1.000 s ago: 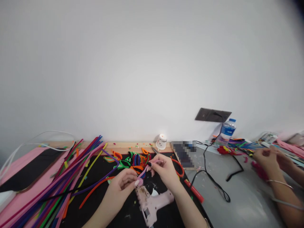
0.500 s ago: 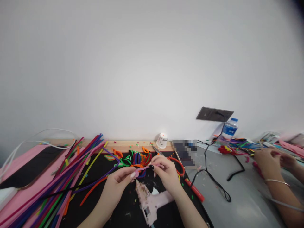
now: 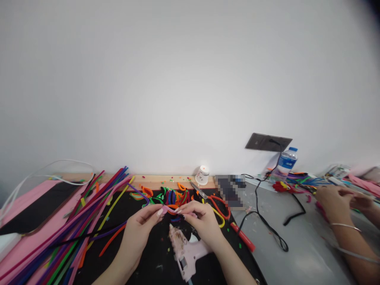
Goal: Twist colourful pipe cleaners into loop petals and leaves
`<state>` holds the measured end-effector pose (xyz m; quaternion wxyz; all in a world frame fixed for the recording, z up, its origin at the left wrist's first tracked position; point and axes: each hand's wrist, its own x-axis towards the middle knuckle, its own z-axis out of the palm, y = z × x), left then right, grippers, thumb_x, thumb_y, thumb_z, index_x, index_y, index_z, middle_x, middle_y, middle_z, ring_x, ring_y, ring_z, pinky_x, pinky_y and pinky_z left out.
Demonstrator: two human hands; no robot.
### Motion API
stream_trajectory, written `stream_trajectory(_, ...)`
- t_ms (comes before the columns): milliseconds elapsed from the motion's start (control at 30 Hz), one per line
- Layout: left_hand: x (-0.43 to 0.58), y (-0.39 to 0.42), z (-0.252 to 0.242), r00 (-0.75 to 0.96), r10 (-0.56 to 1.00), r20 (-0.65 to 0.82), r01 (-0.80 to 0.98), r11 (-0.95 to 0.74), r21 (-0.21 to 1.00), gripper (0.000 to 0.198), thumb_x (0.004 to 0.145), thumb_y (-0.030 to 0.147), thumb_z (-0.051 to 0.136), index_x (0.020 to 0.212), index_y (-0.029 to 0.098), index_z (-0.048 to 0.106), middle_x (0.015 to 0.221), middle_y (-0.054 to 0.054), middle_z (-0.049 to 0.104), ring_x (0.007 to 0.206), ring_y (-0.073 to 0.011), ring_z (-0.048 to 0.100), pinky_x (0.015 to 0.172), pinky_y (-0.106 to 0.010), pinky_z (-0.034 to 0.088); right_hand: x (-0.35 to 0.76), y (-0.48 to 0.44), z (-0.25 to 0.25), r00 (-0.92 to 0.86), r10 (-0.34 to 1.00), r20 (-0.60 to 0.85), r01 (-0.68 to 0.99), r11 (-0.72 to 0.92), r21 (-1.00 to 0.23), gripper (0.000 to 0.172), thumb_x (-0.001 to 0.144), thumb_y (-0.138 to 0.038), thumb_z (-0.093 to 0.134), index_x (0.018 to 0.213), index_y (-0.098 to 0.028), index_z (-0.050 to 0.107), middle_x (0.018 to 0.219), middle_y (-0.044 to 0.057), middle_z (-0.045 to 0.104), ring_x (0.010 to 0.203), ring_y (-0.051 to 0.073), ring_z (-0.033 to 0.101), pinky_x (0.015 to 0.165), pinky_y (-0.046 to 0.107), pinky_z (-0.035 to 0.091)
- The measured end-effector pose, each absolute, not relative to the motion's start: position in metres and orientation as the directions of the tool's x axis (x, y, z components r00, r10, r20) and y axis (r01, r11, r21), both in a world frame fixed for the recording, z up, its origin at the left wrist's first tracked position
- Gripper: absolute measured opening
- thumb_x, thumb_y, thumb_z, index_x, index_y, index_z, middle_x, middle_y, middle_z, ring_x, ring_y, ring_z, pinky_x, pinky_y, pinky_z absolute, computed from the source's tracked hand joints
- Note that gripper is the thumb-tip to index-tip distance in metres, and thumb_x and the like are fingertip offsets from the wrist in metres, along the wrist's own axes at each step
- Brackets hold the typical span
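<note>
Between my two hands runs a short pink pipe cleaner (image 3: 170, 209). My left hand (image 3: 146, 221) pinches one end between thumb and fingers. The thumb and fingers of my right hand (image 3: 199, 219) are closed on its other part, which they partly hide. Just below lies a pale pink glue gun (image 3: 185, 251) on the black mat (image 3: 148, 261), its nozzle pointing up toward the pipe cleaner. Behind my hands is a pile of bent pipe cleaner loops (image 3: 175, 196) in orange, green, blue and red.
Long pipe cleaners (image 3: 71, 233) lie in a bundle at left. Scissors (image 3: 218, 206), a white paper cup (image 3: 202, 175) and a red stick-like tool (image 3: 242, 236) are near my right hand. A black cable (image 3: 264, 221) and water bottle (image 3: 286, 163) stand before a co-worker's hands (image 3: 335, 204).
Both hands have shifted slightly, the left up and to the left, the right down a little. The pipe cleaner stays between them. More of the scissors shows now.
</note>
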<state>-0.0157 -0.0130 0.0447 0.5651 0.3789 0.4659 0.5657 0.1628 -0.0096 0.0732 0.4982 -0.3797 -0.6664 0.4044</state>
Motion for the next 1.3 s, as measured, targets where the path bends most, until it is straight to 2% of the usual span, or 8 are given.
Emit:
stream_trajectory(567, -0.014, -0.013, 0.041, -0.055, 0.984, -0.171, -0.544, 0.114, 0.831, 0.022, 0.058, 0.024, 0.077, 0.078, 0.016, 0.07, 0.08, -0.001, 0.073, 0.08, -0.0124, 0.063, 0.074, -0.018, 0.05, 0.155, -0.011, 0.071, -0.223, 0.932, 0.285, -0.005, 0.291, -0.957, 0.008, 0.065, -0.01, 0.069, 0.068, -0.017, 0.07, 0.079, 0.005, 0.073, 0.081, 0.022, 0.067, 0.077, 0.034, 0.051)
stream_trajectory(800, -0.013, -0.012, 0.041, -0.036, 0.981, -0.19, -0.592, 0.132, 0.795, 0.023, 0.06, 0.022, 0.076, 0.08, 0.016, 0.07, 0.082, -0.001, 0.073, 0.081, -0.012, 0.064, 0.075, -0.017, 0.051, 0.151, -0.015, 0.067, -0.209, 0.95, 0.232, -0.106, 0.214, -0.971, 0.007, 0.064, -0.011, 0.071, 0.067, -0.018, 0.07, 0.081, 0.005, 0.073, 0.084, 0.023, 0.067, 0.081, 0.036, 0.049)
stream_trajectory(1300, -0.011, -0.013, 0.04, 0.016, 0.969, -0.246, -0.632, 0.201, 0.749, 0.027, 0.06, 0.018, 0.076, 0.087, 0.015, 0.07, 0.086, -0.004, 0.073, 0.084, -0.0129, 0.064, 0.081, -0.021, 0.051, 0.148, -0.018, 0.067, -0.202, 0.949, 0.242, -0.112, 0.223, -0.968, 0.008, 0.065, -0.009, 0.069, 0.067, -0.017, 0.07, 0.078, 0.007, 0.072, 0.083, 0.024, 0.067, 0.079, 0.037, 0.05)
